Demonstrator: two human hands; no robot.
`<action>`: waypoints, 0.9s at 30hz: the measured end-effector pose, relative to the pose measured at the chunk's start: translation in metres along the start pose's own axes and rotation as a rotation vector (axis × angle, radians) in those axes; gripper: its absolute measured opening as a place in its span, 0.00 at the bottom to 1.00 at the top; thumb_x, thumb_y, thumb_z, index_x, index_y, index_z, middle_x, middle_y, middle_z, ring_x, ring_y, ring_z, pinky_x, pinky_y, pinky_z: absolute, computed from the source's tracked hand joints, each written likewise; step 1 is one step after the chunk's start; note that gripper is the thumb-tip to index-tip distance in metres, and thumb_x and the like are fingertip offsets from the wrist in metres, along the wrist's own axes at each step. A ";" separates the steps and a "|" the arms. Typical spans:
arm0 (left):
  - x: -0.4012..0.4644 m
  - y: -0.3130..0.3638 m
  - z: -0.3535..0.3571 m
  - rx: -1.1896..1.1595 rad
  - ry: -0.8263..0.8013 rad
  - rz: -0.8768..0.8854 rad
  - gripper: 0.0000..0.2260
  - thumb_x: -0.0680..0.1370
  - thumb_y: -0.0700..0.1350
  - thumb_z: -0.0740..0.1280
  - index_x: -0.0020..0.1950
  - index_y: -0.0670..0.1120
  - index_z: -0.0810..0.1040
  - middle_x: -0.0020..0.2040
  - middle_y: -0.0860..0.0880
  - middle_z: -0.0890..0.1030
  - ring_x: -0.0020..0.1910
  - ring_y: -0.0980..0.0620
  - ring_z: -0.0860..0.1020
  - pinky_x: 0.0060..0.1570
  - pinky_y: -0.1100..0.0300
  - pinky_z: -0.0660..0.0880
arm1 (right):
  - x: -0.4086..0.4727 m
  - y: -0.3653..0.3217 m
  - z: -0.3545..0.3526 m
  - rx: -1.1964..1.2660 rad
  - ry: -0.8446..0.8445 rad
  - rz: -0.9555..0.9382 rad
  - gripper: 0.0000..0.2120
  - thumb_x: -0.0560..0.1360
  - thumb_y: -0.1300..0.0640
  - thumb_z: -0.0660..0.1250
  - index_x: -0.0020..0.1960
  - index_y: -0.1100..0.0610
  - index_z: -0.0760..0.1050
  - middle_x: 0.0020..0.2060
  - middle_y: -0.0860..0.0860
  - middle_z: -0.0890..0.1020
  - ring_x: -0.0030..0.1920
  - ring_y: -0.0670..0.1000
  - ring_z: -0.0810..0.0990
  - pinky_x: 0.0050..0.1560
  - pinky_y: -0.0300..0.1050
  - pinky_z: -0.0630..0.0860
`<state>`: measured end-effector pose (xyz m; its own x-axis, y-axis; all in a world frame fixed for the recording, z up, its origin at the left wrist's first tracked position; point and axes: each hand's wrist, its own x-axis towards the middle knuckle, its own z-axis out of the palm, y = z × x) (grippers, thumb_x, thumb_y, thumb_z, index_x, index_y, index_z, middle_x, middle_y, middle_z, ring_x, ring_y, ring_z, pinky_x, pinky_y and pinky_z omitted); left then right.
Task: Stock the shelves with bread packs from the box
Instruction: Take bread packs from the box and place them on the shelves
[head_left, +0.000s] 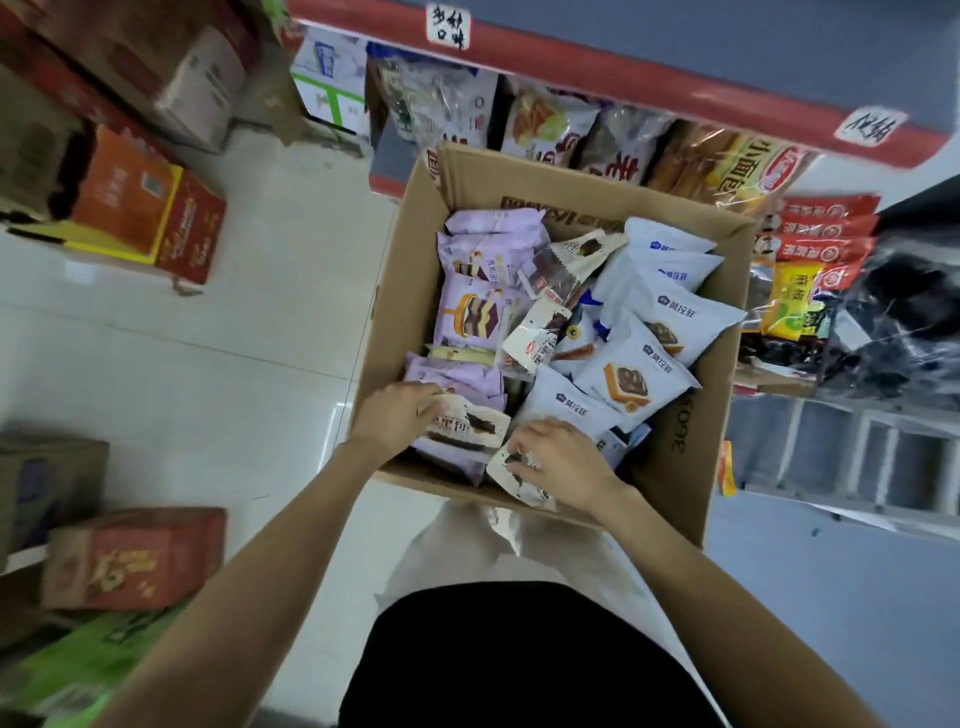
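We see a big cardboard box (410, 270) on the floor, full of bread packs. Our left hand (397, 413) grips a cream bread pack (470, 423) at the near left of the box. That pack lies flat, its long side going left to right. Our right hand (558, 460) curls its fingers on another cream pack (511, 480) at the near edge. This one tilts, long side running down toward us. The shelf (623, 78) with more packs stands just behind the box.
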<state>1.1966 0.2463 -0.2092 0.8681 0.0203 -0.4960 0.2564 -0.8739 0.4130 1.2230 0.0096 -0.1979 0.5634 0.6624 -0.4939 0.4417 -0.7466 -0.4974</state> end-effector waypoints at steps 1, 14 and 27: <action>0.002 -0.001 0.001 -0.006 0.033 -0.035 0.11 0.79 0.51 0.63 0.56 0.46 0.79 0.50 0.44 0.83 0.49 0.41 0.79 0.44 0.54 0.71 | 0.002 -0.002 0.001 -0.010 -0.018 -0.010 0.16 0.74 0.45 0.66 0.54 0.55 0.76 0.51 0.52 0.80 0.55 0.56 0.76 0.56 0.49 0.71; 0.019 -0.008 0.003 -0.097 0.129 -0.149 0.15 0.79 0.52 0.63 0.63 0.48 0.77 0.49 0.40 0.83 0.50 0.38 0.79 0.48 0.51 0.73 | 0.004 0.000 0.014 -0.255 -0.300 0.012 0.16 0.73 0.46 0.66 0.57 0.51 0.76 0.53 0.51 0.79 0.55 0.54 0.77 0.51 0.47 0.72; 0.011 -0.006 0.010 -0.108 0.114 -0.115 0.14 0.79 0.52 0.63 0.62 0.47 0.77 0.46 0.38 0.82 0.49 0.36 0.79 0.47 0.49 0.74 | -0.013 0.020 0.040 0.104 -0.242 0.162 0.05 0.71 0.51 0.70 0.43 0.50 0.82 0.49 0.45 0.81 0.51 0.49 0.78 0.42 0.41 0.68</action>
<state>1.2000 0.2473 -0.2246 0.8712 0.1776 -0.4577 0.3958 -0.8057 0.4407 1.1962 -0.0115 -0.2299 0.4324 0.5405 -0.7217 0.2789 -0.8414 -0.4629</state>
